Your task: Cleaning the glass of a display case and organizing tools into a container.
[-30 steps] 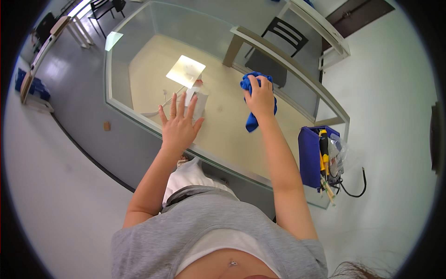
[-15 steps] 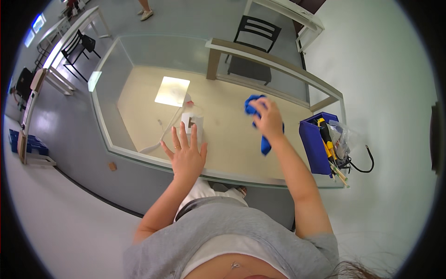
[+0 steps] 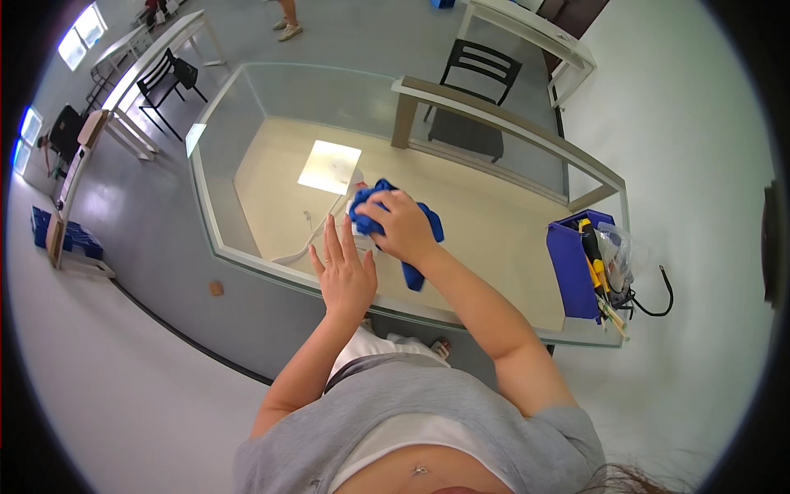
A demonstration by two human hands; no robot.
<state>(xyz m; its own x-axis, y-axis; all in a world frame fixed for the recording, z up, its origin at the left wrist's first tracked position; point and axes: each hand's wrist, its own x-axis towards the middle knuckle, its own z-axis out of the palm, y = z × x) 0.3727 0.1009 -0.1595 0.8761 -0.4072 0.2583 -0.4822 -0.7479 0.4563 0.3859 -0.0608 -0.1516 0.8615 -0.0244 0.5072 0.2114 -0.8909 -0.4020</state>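
A crumpled blue cloth is bunched under my right hand, whose fingers curl over it on the glass top of a display case. One end of the cloth trails toward me below the wrist. My left hand lies flat on the glass just left of the cloth, fingers stretched out, holding nothing. Through the glass, a white cable shows inside the case near my left fingertips. A white object beside it is mostly hidden by my hands and the cloth.
At the right end of the glass stands a blue bin with yellow-black screwdrivers, a clear plastic bag and a black cable. Beyond the case is a black chair. Another person's legs show at the far edge.
My right hand has swept the blue cloth leftward across the glass, close to my left hand. My left hand stays flat in nearly the same spot. The whole view has shifted slightly.
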